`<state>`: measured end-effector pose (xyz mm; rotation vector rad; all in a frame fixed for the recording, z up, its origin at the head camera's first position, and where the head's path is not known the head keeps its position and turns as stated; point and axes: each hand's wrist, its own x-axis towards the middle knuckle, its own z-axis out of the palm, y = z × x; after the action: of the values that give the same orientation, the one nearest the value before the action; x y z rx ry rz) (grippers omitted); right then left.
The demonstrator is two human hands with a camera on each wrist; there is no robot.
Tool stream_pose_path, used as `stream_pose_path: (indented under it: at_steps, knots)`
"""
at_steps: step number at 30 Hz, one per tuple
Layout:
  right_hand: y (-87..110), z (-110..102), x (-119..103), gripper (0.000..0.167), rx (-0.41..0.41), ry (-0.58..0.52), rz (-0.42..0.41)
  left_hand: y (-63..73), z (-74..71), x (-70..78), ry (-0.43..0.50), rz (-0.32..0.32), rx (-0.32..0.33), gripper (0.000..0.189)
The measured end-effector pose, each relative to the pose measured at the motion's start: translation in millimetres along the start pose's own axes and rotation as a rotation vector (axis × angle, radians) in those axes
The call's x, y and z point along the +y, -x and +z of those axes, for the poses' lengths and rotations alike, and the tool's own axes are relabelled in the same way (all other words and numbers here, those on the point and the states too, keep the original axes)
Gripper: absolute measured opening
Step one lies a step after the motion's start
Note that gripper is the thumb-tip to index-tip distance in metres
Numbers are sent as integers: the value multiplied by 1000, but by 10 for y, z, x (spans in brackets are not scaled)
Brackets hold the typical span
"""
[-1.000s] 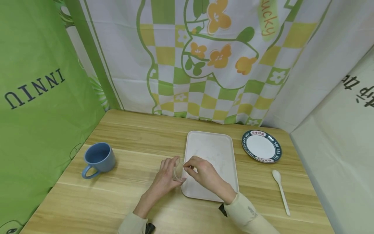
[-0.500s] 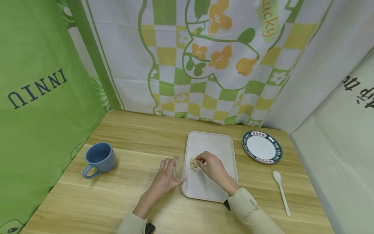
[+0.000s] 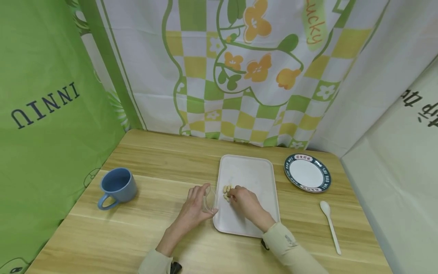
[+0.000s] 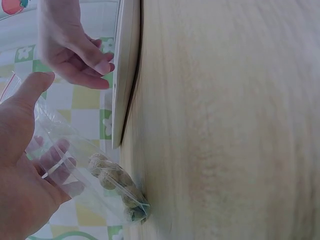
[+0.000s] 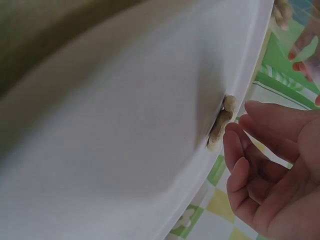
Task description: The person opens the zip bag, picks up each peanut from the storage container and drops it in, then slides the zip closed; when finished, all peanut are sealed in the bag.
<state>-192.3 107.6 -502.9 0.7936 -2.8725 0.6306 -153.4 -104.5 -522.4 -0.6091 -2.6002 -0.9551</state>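
My left hand (image 3: pixel 193 207) holds a clear plastic bag (image 4: pixel 75 150) with its mouth spread between thumb and fingers, just left of the tray. Unshelled peanuts (image 4: pixel 117 180) sit in the bottom of the bag. On the pale rectangular tray (image 3: pixel 248 171) lies a small group of peanuts (image 3: pixel 226 189) near its left side. My right hand (image 3: pixel 247 202) is over the tray, fingertips right at these peanuts. In the right wrist view its thumb and forefinger are apart beside the peanuts (image 5: pixel 220 125), with nothing seen between them.
A blue mug (image 3: pixel 118 185) stands at the left of the wooden table (image 3: pixel 164 156). To the tray's right are a plate (image 3: pixel 306 173) with a dark patterned rim and a white spoon (image 3: pixel 329 224). Cloth curtains (image 3: pixel 143 76) hang behind and at both sides.
My right hand has moved from the bag's mouth rightward to the tray, then down to the peanuts. Peanuts on the tray have come into sight. My left hand keeps the bag in place.
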Motion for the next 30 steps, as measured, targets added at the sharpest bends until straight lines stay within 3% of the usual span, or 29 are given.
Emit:
stream_pose_path:
  at_steps: [11,30]
  knots:
    - [-16,104,-4,24,-33,25,-12,-1,4,1,1,1,-7,82]
    - [5,165,-42,10,8,56,-41,-3,6,7,-1,7,0,82]
